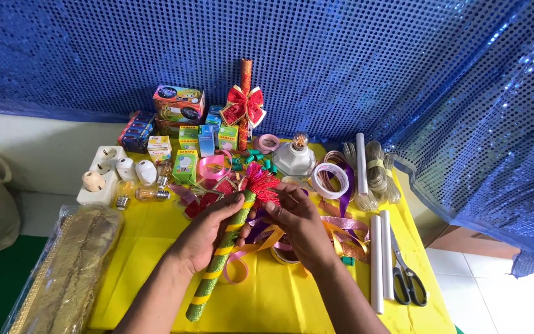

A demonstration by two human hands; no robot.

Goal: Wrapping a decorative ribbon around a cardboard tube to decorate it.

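1. The left hand (pixel 208 232) is wrapped around a green glitter stick (pixel 220 258) with yellow spiral ribbon – it lies slanted over the yellow table (pixel 267 297).
2. The right hand (pixel 298 222) pinches the stick's red fringe (pixel 261 182).
3. Risk – hard tugging could tear the fringe loose.
4. Ribbons (pixel 341 232) beneath the right hand are tangled; the fingertips are hard to make out.

On the yellow table (pixel 156 247) lie scissors (pixel 408 278), white tubes (pixel 381 253), small bulb boxes (pixel 186 166) — behind, a blue sequin curtain (pixel 341 62).
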